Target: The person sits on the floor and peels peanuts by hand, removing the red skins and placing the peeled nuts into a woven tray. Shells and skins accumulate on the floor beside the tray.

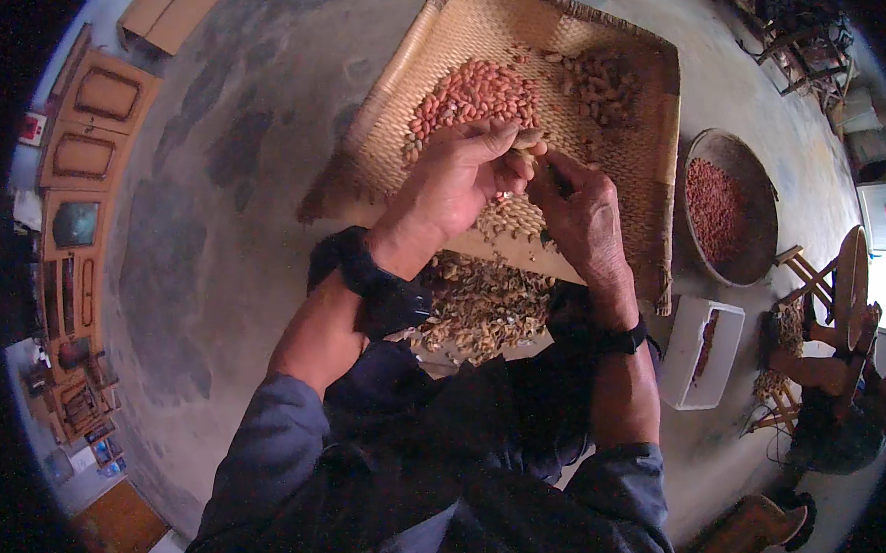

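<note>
A woven winnowing tray [646,159] rests in front of me, tilted toward my lap. A heap of pink shelled peanuts [470,92] lies at its middle, and unshelled pods [603,82] lie to the right. My left hand [454,182] and my right hand [578,206] meet over the tray's near side. Between their fingertips they pinch a single peanut pod [529,137]. More pods [513,217] lie just under my hands. Broken empty shells [484,304] are piled in my lap below the tray's edge.
A round metal bowl [745,179] of shelled peanuts sits on the floor at right. Near it stands a white box [698,349]. Another person [843,387] sits on a stool at far right. Wooden doors [87,154] line the left wall.
</note>
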The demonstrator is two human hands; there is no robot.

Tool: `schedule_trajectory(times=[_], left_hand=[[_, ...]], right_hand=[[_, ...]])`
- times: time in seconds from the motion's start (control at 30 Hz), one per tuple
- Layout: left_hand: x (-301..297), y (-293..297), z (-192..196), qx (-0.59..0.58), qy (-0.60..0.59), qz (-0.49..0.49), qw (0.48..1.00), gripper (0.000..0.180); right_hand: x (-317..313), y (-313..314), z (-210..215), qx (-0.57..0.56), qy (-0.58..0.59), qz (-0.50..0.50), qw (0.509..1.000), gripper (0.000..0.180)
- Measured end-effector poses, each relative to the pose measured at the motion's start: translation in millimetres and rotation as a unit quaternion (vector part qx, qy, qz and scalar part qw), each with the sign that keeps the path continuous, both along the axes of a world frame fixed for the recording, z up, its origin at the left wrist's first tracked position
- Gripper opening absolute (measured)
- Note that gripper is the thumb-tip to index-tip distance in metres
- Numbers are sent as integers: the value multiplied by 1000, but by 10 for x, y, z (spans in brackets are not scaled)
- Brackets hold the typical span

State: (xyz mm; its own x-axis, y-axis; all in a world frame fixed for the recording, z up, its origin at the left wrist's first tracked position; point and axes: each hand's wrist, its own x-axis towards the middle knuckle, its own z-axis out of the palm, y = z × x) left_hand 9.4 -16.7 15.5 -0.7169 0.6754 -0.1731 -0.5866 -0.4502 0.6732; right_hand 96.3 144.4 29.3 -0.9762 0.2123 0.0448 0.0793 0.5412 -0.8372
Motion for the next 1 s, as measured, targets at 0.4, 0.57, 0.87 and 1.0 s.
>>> schedule_trajectory(times=[0.4, 0.57, 0.87, 1.0], left_hand=[[45, 49, 17, -53, 48, 121, 990, 15], [97, 79, 36, -89, 49, 85, 991, 15], [183, 130, -2, -89, 75, 83, 990, 14], [181, 127, -21, -71, 85, 72, 991, 16]], right_hand=[[94, -90, 79, -131, 41, -42, 990, 34], [108, -147, 202, -138, 0, -44, 989, 37], [100, -117, 61, -87, 96, -46, 990, 25], [101, -98, 36, -80, 101, -54, 990, 24]])
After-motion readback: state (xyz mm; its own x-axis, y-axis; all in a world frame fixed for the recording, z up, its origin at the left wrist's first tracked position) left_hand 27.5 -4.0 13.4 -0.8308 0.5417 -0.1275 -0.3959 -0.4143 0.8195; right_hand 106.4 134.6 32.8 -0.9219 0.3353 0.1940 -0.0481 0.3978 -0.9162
